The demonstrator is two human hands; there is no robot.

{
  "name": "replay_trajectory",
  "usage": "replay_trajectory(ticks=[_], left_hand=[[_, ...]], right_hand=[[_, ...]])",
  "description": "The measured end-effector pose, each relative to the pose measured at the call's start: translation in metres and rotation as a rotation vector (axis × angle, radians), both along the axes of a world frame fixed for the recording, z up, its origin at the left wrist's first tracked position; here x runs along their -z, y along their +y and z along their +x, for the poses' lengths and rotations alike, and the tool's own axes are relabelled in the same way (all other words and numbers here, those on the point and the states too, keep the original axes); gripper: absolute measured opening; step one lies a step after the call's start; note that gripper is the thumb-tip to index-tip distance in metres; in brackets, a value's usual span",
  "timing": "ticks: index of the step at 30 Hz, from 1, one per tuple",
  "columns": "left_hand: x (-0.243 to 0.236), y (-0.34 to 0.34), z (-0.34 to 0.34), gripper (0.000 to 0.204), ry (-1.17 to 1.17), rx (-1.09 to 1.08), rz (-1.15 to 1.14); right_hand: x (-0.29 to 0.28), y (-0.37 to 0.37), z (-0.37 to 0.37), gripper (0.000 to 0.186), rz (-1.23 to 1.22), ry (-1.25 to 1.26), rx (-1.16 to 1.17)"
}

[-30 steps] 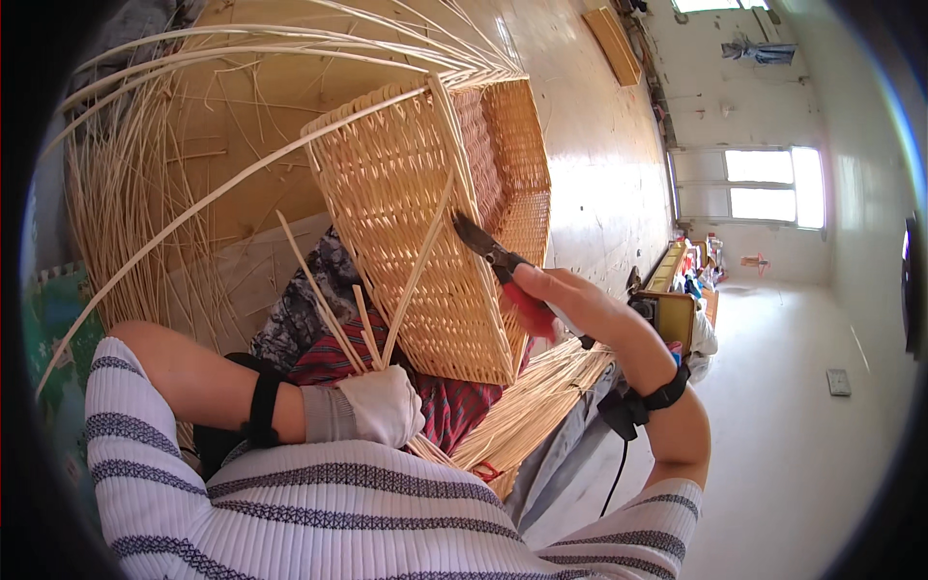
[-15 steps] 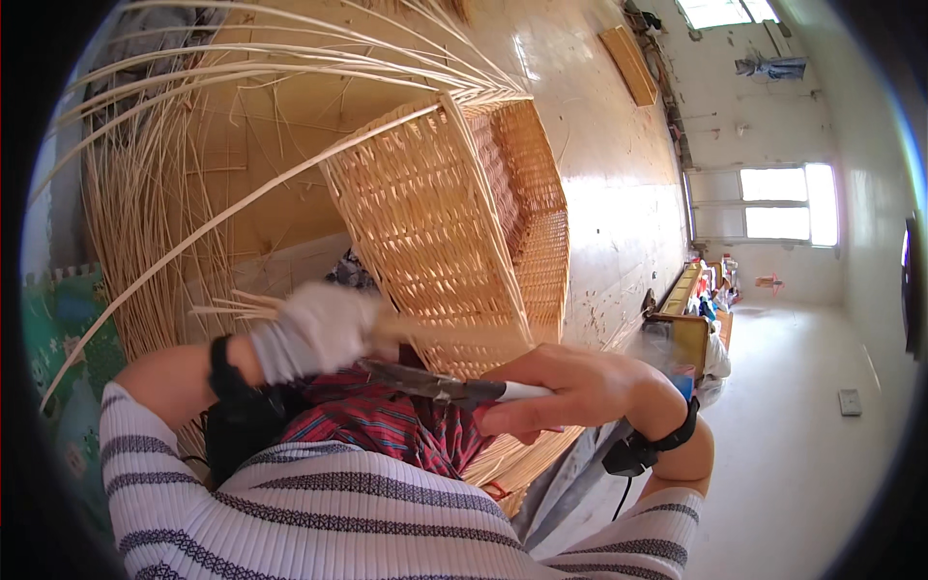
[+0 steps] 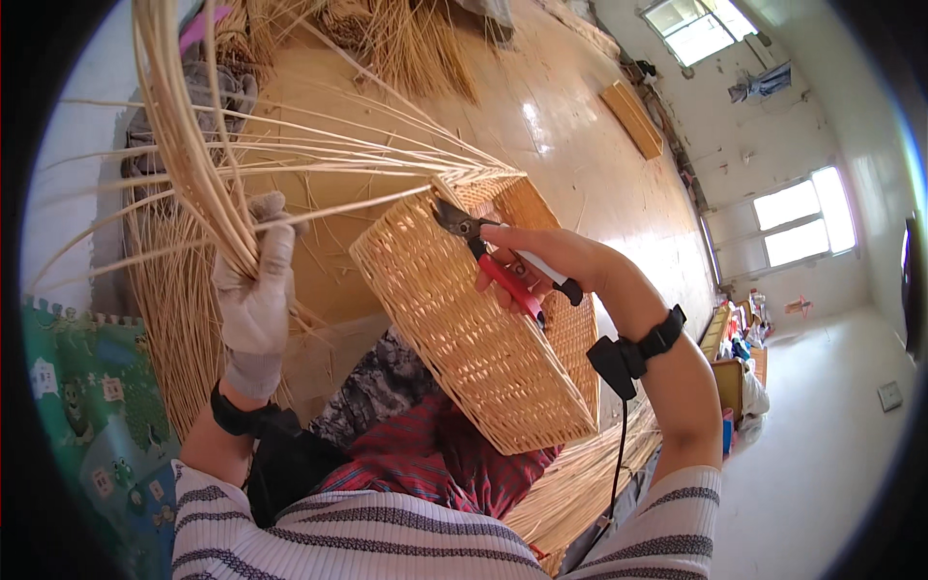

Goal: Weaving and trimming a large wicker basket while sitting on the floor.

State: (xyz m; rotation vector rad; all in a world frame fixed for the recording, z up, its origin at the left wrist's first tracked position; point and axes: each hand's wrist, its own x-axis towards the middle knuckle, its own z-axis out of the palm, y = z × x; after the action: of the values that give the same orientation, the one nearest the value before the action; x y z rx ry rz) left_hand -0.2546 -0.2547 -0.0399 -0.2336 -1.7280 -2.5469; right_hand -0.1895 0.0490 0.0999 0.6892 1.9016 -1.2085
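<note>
My left hand [image 3: 253,300], in a white glove, is closed round a thick bundle of long pale wicker strands [image 3: 188,159] that rises up and out past the frame's top. My right hand [image 3: 556,253] is bare and holds pruning shears [image 3: 517,282] with red handles. Their dark blades lie by the top left corner of a woven wicker basket [image 3: 459,329], close to a thick strand [image 3: 362,205] that runs from that corner toward my left hand. Several uncut strands [image 3: 319,155] fan leftward from the basket's far rim. The basket sits tilted by my lap.
Loose wicker strands [image 3: 169,309] lie in a heap at the left, and more bundles [image 3: 425,48] lie on the floor farther off. A green patterned mat [image 3: 92,396] is at the lower left. Along the right wall stand a wooden plank [image 3: 633,118] and a cluttered low shelf [image 3: 730,387].
My left hand has moved up and left and now grips the strand bundle. My right hand has lifted the shears from near my lap to the basket's upper corner. The view has turned slightly.
</note>
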Motion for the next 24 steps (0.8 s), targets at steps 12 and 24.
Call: replay_trajectory(ticks=[12, 24], left_hand=[[-0.026, -0.003, 0.015, 0.026, 0.176, 0.116, -0.089], [-0.032, -0.011, 0.017, 0.02, -0.025, 0.229, -0.048]], right_hand=[[-0.014, 0.005, -0.015, 0.069, 0.05, -0.063, -0.033], [0.002, 0.005, -0.009, 0.061, 0.029, -0.029, 0.013]])
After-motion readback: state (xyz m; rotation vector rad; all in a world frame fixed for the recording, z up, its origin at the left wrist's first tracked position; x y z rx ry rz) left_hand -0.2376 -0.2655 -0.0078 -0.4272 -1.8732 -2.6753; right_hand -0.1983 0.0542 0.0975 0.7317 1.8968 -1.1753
